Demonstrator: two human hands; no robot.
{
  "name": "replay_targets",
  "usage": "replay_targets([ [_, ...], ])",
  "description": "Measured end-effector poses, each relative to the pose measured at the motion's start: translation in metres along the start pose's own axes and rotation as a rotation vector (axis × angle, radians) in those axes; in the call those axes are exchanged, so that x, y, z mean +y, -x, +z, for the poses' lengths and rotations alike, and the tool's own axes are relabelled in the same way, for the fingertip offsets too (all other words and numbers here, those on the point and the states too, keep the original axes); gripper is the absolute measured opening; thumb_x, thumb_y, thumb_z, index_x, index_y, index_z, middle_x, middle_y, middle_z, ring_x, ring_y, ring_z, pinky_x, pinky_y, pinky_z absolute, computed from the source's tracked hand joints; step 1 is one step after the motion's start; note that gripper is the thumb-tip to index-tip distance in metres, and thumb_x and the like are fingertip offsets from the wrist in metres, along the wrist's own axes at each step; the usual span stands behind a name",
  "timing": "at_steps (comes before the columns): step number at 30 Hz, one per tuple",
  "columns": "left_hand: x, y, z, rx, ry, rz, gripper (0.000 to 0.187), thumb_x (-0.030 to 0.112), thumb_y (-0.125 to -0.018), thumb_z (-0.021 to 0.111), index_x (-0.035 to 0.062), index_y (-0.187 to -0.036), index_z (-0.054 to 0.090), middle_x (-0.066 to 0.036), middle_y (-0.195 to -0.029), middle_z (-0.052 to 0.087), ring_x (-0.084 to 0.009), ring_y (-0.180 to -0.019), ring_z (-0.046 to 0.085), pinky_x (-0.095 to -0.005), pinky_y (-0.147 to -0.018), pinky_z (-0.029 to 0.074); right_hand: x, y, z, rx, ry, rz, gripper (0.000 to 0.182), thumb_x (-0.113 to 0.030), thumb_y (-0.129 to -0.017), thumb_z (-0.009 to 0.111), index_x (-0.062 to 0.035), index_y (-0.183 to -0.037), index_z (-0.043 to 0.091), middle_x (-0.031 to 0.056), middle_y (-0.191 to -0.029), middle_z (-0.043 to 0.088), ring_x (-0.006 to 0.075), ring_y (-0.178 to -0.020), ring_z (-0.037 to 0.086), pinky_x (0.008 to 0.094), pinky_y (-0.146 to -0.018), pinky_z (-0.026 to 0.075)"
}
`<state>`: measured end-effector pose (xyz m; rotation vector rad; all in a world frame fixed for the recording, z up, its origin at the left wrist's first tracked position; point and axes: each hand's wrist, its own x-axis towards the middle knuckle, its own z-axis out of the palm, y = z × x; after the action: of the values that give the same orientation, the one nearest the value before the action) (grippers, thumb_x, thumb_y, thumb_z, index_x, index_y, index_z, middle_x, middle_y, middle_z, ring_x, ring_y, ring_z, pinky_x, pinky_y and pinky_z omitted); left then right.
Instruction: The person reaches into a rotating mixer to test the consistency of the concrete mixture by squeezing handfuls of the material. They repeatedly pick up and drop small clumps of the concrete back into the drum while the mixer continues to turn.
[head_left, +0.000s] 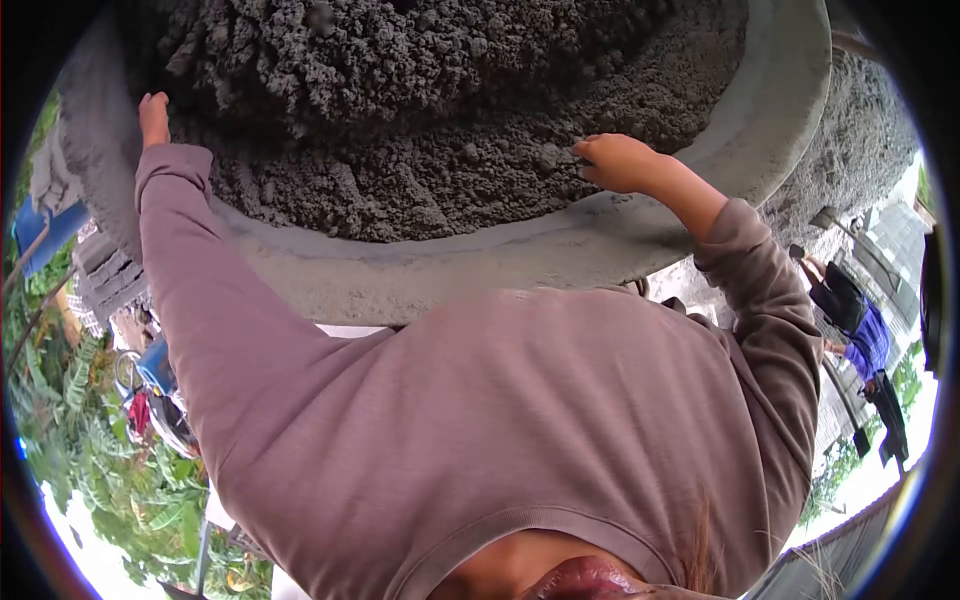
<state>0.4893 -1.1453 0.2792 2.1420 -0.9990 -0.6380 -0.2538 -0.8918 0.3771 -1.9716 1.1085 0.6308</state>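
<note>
A wide grey basin (400,283) stands in front of me, with dark, crumbly wet mix (430,185) like mortar or concrete inside it. The mix rises to a rough heap at the far side. My left hand (154,120) is at the basin's left edge, seen nearly edge-on. Its fingers are mostly hidden, so its grip does not show. Over the mix near the right rim, my right hand (622,164) has its fingers curled inward. Whatever may lie between those fingers is too dark to make out.
Another person (862,325) in dark and blue clothing stands beyond the right side, near a long-handled tool (845,405). Grey sandy material (850,150) lies right of the basin. At left are stacked grey blocks (105,272), a blue container (157,366) and green plants (150,480).
</note>
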Motion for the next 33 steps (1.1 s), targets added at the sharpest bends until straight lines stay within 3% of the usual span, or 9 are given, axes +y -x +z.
replay_targets([
  [2,-0.006,-0.005,0.011,0.018,0.038,-0.059,0.057,0.025,-0.076,0.059,0.0003,-0.127,0.056,-0.014,-0.118,0.06,-0.0278,-0.115,0.053,-0.0463,-0.101,0.036,-0.006,-0.006,-0.001,-0.044,0.038,0.027,0.032,-0.022,-0.087,0.06,-0.0034,-0.112,0.062,0.0185,-0.11,0.065,0.0366,-0.104,0.062,0.046,-0.089,0.05],
  [4,-0.016,-0.01,0.012,-0.26,0.137,-0.251,0.045,0.029,-0.077,0.059,0.0097,-0.117,0.058,-0.007,-0.117,0.054,-0.0235,-0.117,0.044,-0.0508,-0.1,0.034,-0.012,-0.011,-0.005,-0.084,0.084,0.035,0.031,-0.021,-0.086,0.059,-0.0037,-0.112,0.062,0.0179,-0.112,0.064,0.036,-0.105,0.062,0.0457,-0.089,0.05],
  [9,-0.008,0.025,0.004,-0.188,0.152,-0.173,0.022,0.032,-0.076,0.059,0.016,-0.091,0.057,-0.003,-0.099,0.051,-0.0211,-0.105,0.044,-0.0481,-0.097,0.038,-0.025,-0.021,-0.003,-0.142,0.117,0.041,0.031,-0.021,-0.086,0.059,-0.0035,-0.112,0.061,0.0173,-0.112,0.064,0.0358,-0.106,0.061,0.045,-0.089,0.05],
  [11,-0.011,0.031,-0.01,-0.356,0.108,-0.144,0.029,0.028,-0.072,0.06,0.0121,-0.096,0.056,-0.007,-0.113,0.05,-0.0213,-0.116,0.042,-0.0502,-0.099,0.038,-0.024,-0.021,0.001,-0.133,0.105,0.021,0.033,-0.022,-0.087,0.06,-0.0037,-0.114,0.061,0.0174,-0.112,0.063,0.0356,-0.106,0.061,0.0449,-0.089,0.05],
  [17,0.025,0.089,-0.042,-0.795,-0.207,-0.11,0.015,0.023,-0.071,0.056,0.0124,-0.081,0.052,-0.001,-0.095,0.055,-0.017,-0.101,0.048,-0.046,-0.094,0.04,-0.022,-0.016,-0.016,-0.024,0.047,0.04,0.039,-0.025,-0.087,0.062,-0.0042,-0.12,0.06,0.0177,-0.114,0.063,0.0347,-0.107,0.061,0.0448,-0.091,0.049],
  [22,0.058,0.142,-0.043,-0.811,-0.846,0.362,0.023,0.023,-0.069,0.057,0.002,-0.072,0.065,-0.017,-0.073,0.062,-0.023,-0.072,0.061,-0.0319,-0.071,0.046,-0.028,-0.016,-0.027,0.02,0.057,0.036,0.04,-0.026,-0.088,0.062,-0.0044,-0.122,0.059,0.0176,-0.114,0.063,0.0346,-0.109,0.06,0.044,-0.093,0.048],
  [23,0.064,0.145,-0.044,-1.003,-0.997,0.476,0.029,0.026,-0.07,0.058,0.0065,-0.087,0.071,-0.021,-0.095,0.065,-0.03,-0.093,0.065,-0.0383,-0.08,0.049,-0.032,-0.015,-0.031,0.015,0.058,0.022,0.04,-0.026,-0.088,0.062,-0.0044,-0.122,0.059,0.0177,-0.114,0.063,0.0347,-0.109,0.059,0.0439,-0.093,0.048],
  [25,0.08,0.191,-0.048,-0.862,-1.318,0.45,0.045,0.023,-0.073,0.059,0.0123,-0.116,0.066,-0.026,-0.124,0.051,-0.0425,-0.118,0.051,-0.044,-0.097,0.045,-0.038,-0.013,-0.035,0.022,0.067,-0.002,0.041,-0.026,-0.089,0.062,-0.0044,-0.123,0.059,0.0178,-0.114,0.063,0.0348,-0.109,0.059,0.0437,-0.093,0.048],
  [33,0.128,0.274,-0.079,-0.912,-1.356,0.398,0.033,0.033,-0.078,0.066,0.0094,-0.1,0.067,-0.027,-0.121,0.05,-0.0411,-0.112,0.056,-0.0437,-0.094,0.048,-0.068,-0.011,-0.062,0.18,-0.018,-0.192,0.041,-0.026,-0.091,0.059,-0.0042,-0.125,0.057,0.0176,-0.119,0.061,0.0352,-0.11,0.058,0.0447,-0.092,0.048],
])
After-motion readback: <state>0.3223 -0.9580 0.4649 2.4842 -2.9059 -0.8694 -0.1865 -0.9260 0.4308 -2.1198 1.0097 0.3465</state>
